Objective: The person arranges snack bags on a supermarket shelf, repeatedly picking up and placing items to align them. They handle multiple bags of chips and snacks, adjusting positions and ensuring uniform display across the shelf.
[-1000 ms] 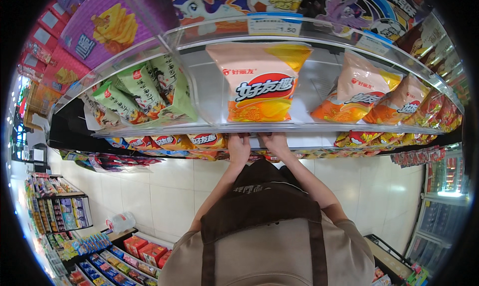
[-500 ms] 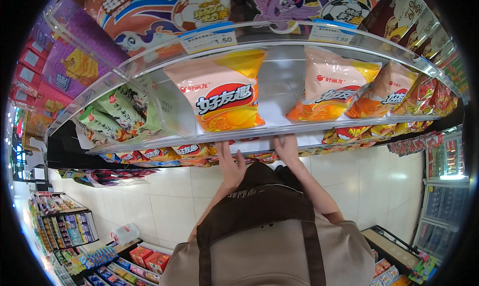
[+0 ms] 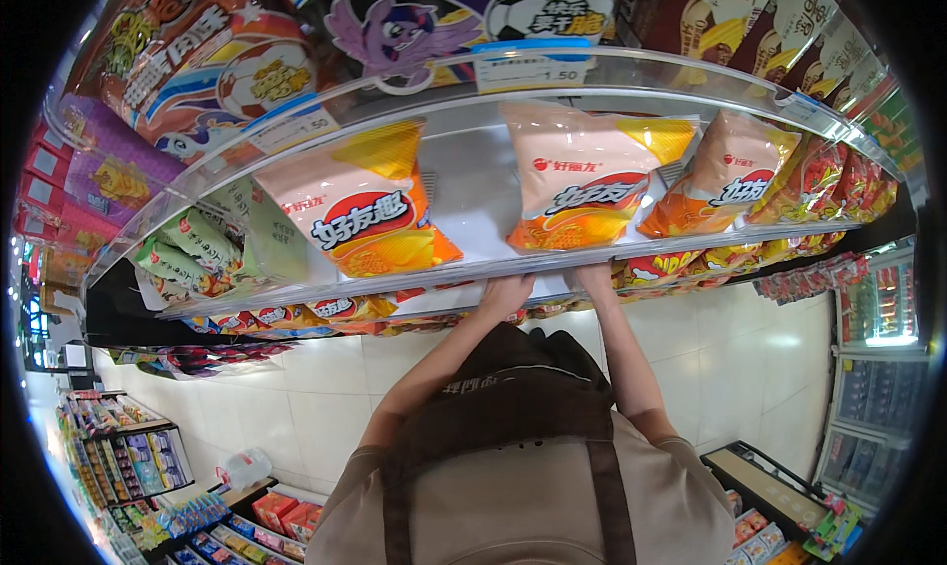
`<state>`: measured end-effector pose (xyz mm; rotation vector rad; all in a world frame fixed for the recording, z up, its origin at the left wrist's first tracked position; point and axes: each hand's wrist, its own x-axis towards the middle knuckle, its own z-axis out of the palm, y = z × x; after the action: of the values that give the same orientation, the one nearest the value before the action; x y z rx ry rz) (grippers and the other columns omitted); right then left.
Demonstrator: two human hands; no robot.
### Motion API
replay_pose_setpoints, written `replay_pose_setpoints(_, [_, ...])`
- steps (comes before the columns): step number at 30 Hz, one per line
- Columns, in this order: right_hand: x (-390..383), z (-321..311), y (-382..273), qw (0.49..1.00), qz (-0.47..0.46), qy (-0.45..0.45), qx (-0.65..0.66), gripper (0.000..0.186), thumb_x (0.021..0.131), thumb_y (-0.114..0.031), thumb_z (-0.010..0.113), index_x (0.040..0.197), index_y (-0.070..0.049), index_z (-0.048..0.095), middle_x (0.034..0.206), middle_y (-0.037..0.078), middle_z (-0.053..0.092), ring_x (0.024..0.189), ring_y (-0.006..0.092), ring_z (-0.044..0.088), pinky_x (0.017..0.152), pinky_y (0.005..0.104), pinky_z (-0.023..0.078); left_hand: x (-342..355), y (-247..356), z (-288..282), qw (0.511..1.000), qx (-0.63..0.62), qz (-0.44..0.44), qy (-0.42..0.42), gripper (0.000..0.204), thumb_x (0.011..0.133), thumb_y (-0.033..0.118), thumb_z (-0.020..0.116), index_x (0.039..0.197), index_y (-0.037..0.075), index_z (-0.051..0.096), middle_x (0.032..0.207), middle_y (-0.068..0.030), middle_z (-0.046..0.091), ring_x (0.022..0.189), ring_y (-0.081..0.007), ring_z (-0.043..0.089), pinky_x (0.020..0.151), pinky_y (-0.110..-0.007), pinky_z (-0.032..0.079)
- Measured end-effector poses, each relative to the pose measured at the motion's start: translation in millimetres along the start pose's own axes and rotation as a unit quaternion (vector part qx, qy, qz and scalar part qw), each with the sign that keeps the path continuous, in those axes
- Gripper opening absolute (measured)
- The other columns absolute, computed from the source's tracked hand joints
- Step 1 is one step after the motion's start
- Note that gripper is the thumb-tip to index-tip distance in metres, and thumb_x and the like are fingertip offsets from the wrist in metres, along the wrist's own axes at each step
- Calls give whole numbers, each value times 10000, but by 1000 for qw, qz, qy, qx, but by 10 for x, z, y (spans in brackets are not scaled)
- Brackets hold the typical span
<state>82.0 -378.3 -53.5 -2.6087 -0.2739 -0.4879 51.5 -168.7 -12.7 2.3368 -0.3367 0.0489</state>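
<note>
My left hand (image 3: pixel 509 291) and my right hand (image 3: pixel 596 278) reach side by side in beneath the front edge of a white shelf (image 3: pixel 483 185). That edge hides the fingers of both, so what they touch or hold does not show. Just above them, on the shelf, stand pink and orange chip bags: one on the left (image 3: pixel 367 215), one in the middle (image 3: pixel 590 185) and a third (image 3: pixel 728 176) to its right. White lower shelf surface shows around my wrists, with more orange chip bags (image 3: pixel 340 309) to the left and red and yellow snack bags (image 3: pixel 659 268) to the right.
A clear plastic guard (image 3: pixel 681 72) with price tags (image 3: pixel 533 72) runs along the shelf above. Green snack bags (image 3: pixel 187 245) fill the left end. Behind me are pale floor tiles (image 3: pixel 316 392), a low display rack (image 3: pixel 123 457) and a glass-door cooler (image 3: pixel 868 407) at right.
Both hands have gone further in under the shelf edge, and their fingers have slipped out of sight. My left hand is closer to the right one. The view has shifted rightward along the shelf.
</note>
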Motion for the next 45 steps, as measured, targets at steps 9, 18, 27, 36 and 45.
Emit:
replay_pose_setpoints(9, [-3,-348,-270,975,164,-83,121,321,831,-186,631,1082,14,642,1068,197,676,1028,370,622,924,430,473,259,124,-119,976,-72,-159,-128,534,946,371,518,1345,18,488,1369,-194,520,1236,-333,515,1023,-413,410])
replay_pose_setpoints(18, [-93,-324,-345,974,155,-72,147,317,821,-202,638,1045,22,642,999,242,664,948,439,615,882,482,475,76,-96,-70,995,-3,-95,-6,474,906,420,555,1077,-17,622,1000,-241,660,971,-420,613,868,-475,475])
replay_pose_setpoints(27, [-133,-615,-816,945,213,-86,231,284,873,-210,665,1024,29,650,940,218,645,747,304,621,644,384,492,-181,112,-535,993,-70,-94,19,291,867,255,654,1023,9,651,919,-204,668,892,-400,630,797,-483,476])
replay_pose_setpoints(36, [-303,-822,-1369,939,154,-49,303,418,880,-142,668,1234,50,557,1075,181,628,914,250,610,763,334,498,-621,177,-999,994,-69,-25,83,406,859,224,713,1167,-4,580,1036,-183,615,944,-359,600,817,-425,474])
replay_pose_setpoints(45, [-297,-776,-2037,923,138,-121,337,506,823,-97,735,1263,36,525,1135,185,601,964,292,633,817,353,523,-1207,-147,-1352,985,-64,-58,150,532,826,148,752,1249,-72,517,1143,-184,545,989,-323,591,844,-371,489])
